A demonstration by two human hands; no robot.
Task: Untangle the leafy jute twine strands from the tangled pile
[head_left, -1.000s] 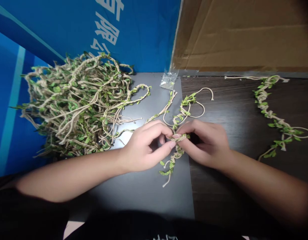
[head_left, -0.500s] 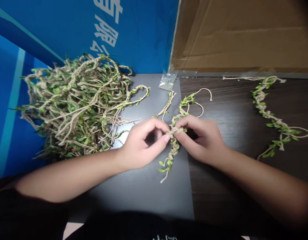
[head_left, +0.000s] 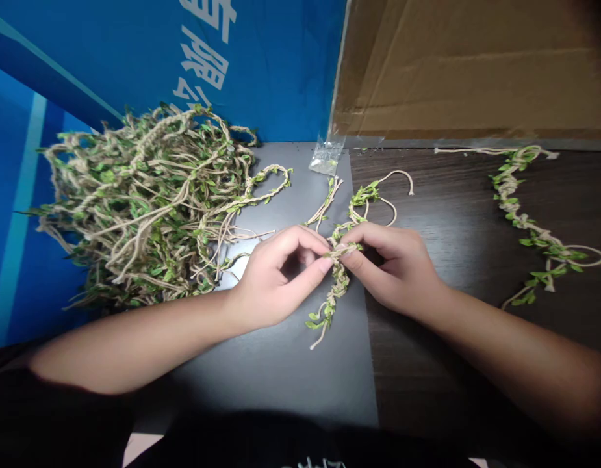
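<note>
Thumb and fingers of my left hand (head_left: 283,276) pinch a braided cord (head_left: 340,283) of beige string with small green leaves. My right hand (head_left: 390,263) pinches the same cord just to the right, with its fingertips close to the left ones. A short strand crosses between the two pinches. Below them the leafy cord hangs down toward me and ends in a loose string tip. Beyond my fingers, more leafy cord (head_left: 364,195) lies with curled loose ends on the dark tabletop. The exact crossing under my fingertips is partly hidden.
A large heap of leafy cords (head_left: 144,201) lies at the left on the grey mat (head_left: 281,383). Another leafy cord (head_left: 512,201) rests at the right on dark wood. A small clear plastic bag (head_left: 325,158) sits near the blue panel (head_left: 290,71) and the cardboard (head_left: 475,78).
Both hands keep their pinches and have barely shifted. The lower end of the cord has risen slightly, and the strand between my fingertips has turned a little.
</note>
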